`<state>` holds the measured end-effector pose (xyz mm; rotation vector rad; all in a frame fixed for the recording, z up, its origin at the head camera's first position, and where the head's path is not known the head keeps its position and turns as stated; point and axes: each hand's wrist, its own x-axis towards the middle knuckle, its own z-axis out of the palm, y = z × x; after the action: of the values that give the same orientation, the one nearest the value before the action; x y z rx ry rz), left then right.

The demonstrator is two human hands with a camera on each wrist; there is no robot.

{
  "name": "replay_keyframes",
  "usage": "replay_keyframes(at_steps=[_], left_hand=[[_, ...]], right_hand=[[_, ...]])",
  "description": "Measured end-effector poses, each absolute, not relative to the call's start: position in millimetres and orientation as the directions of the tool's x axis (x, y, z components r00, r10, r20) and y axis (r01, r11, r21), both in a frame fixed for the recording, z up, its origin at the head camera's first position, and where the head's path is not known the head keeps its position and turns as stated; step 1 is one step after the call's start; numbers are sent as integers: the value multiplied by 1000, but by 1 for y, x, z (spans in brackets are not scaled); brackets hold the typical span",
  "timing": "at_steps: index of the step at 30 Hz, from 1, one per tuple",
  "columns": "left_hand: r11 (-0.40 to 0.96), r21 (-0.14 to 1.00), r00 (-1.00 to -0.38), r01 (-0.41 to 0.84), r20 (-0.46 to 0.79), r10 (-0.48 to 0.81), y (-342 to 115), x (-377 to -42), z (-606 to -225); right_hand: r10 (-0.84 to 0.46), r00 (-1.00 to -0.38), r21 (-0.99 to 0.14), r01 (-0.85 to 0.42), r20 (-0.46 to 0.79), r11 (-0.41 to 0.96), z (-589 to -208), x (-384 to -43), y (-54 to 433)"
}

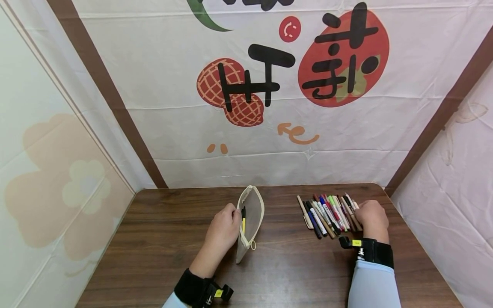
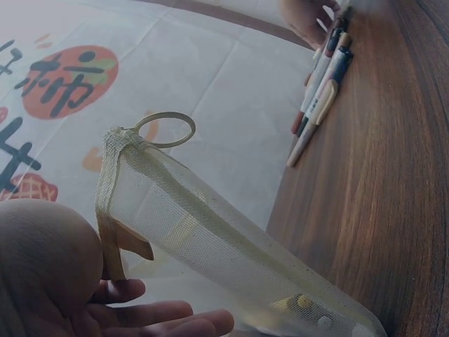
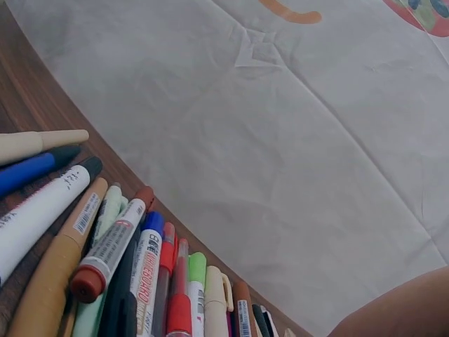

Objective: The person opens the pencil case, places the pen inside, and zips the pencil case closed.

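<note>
My left hand (image 1: 224,227) grips the near-left rim of a pale mesh zip pouch (image 1: 252,216), which stands tilted with its mouth open. Inside it lies a yellow and black pen (image 1: 243,220). In the left wrist view the pouch's zip edge has a ring-shaped pull (image 2: 165,130), and the thumb and fingers hold the rim. My right hand (image 1: 371,217) is at the right end of a row of pens and markers (image 1: 327,216), its fingertips among the last ones. Its fingers are mostly hidden, so I cannot tell whether they hold a pen.
The pens lie side by side near the back right of a brown wooden table (image 1: 173,239). A white printed cloth (image 1: 173,107) hangs behind the table's back edge. More pale cloth (image 1: 454,171) hangs along the right, and a flower-printed panel (image 1: 38,128) stands left.
</note>
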<state>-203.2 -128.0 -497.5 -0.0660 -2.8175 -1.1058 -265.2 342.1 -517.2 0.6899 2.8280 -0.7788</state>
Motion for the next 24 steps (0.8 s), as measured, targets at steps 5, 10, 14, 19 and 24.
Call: replay_keyframes(at_steps=[5,10,14,19,24], left_hand=[[736,672,-992,84,125,-2,-128,-203,-498],[734,675,-993,77,118,-4,-127,-203,-498],[734,675,-993,72,114,-8,-127,-203,-498],[741,668,-994,69,112,-8,-126,-203,-497],[745,663,-994,71,113,-6,-126,-202,-497]], right_hand=[[421,-874,-454,486,-243,747,-516,-264,345],[447,-859,-468,510,-247,721,-513,-265,346],[457,-854,-476,518,-247,711,-514,-265,347],[463,-858,-499,507,-220,702,-515,-266,347],[465,-871,-533,471,-157,703,-513,-269,341]])
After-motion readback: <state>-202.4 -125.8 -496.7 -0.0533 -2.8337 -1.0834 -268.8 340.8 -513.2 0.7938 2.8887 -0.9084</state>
